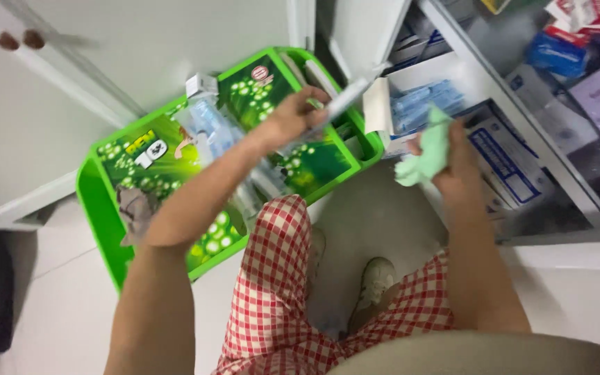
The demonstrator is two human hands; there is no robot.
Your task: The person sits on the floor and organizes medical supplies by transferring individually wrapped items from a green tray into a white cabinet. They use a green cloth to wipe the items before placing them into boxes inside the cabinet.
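Note:
My left hand (293, 117) reaches out over a bright green plastic tray-table (95, 201) with a cartoon print and grips a long grey-white tube-shaped item (345, 101) that points toward the open cupboard. My right hand (456, 156) is closed on a crumpled pale green cloth (425, 156) in front of the cupboard's lower shelf. Clear plastic packets (210, 128) lie on the green tray beneath my left forearm.
An open white cupboard (557, 173) at the right holds blue-and-white boxes (505, 163), blue packets (421, 104) and other packages on shelves. White cupboard doors (50, 104) stand at the left. My knees in red checked shorts (279, 278) and my shoes (376, 278) are below on the pale floor.

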